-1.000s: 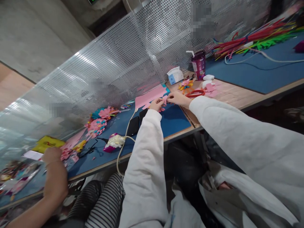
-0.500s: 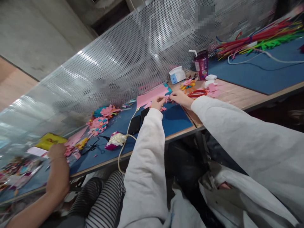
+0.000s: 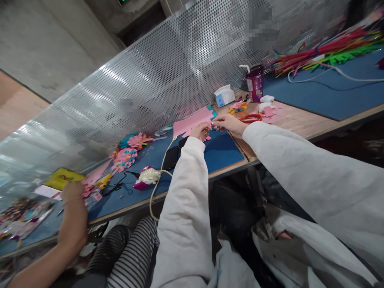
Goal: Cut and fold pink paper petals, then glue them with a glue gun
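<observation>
My left hand (image 3: 199, 130) is closed with its fingertips on a small piece of pink paper (image 3: 209, 125), over the blue mat. From the other side my right hand (image 3: 229, 123) pinches at the same piece, thumb and forefinger together; the exact grip is too small to make out. Just behind my hands lies a large pink paper sheet (image 3: 190, 122). Red-handled scissors (image 3: 251, 118) rest to the right of my right hand, near an orange and pink paper flower (image 3: 237, 107). A black phone (image 3: 171, 157) lies left of my left wrist.
A purple drink cup (image 3: 255, 83), a tissue pack (image 3: 225, 96) and a white case (image 3: 267, 99) stand at the back right. Pink paper flowers (image 3: 124, 158) and a power strip (image 3: 147, 178) with cords lie left. Beyond, a co-worker's hand (image 3: 73, 191) rests near a yellow packet (image 3: 64, 178).
My right hand's fingers have shifted slightly at the pink paper piece. My left hand stays almost where it was. The view has moved very little.
</observation>
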Demonstrator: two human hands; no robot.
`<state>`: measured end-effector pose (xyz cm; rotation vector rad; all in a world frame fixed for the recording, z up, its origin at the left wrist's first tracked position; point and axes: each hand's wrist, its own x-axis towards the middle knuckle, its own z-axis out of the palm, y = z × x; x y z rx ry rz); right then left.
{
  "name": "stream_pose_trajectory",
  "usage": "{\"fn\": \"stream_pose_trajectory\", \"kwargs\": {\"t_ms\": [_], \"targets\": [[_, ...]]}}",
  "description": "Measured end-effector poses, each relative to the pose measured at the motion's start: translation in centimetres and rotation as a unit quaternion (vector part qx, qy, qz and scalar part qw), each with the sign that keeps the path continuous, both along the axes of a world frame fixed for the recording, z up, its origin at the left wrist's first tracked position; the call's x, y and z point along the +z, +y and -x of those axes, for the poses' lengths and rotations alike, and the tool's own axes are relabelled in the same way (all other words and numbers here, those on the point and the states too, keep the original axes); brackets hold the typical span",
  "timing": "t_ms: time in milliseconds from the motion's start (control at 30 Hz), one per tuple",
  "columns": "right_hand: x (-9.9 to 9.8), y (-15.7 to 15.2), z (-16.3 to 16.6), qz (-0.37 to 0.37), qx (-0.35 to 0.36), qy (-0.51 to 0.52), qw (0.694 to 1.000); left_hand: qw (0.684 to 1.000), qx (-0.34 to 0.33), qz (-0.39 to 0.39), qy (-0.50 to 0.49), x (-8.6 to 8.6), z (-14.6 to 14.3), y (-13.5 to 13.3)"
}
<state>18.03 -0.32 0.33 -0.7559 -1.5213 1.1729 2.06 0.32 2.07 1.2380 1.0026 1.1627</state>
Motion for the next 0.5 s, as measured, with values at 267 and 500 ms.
{"fn": "stream_pose_trajectory", "kwargs": {"t_ms": [267, 500], "targets": [[-0.13, -0.11, 0.07, 0.004, 0.009, 0.012, 1.000, 0.999, -0.035, -0.024, 0.025, -0.32, 0.45, 0.38], [0.08, -0.39, 0.03, 0.012, -0.004, 0.005, 1.000, 0.998, -0.011, -0.025, 0.062, -0.15, 0.44, 0.27]]}}
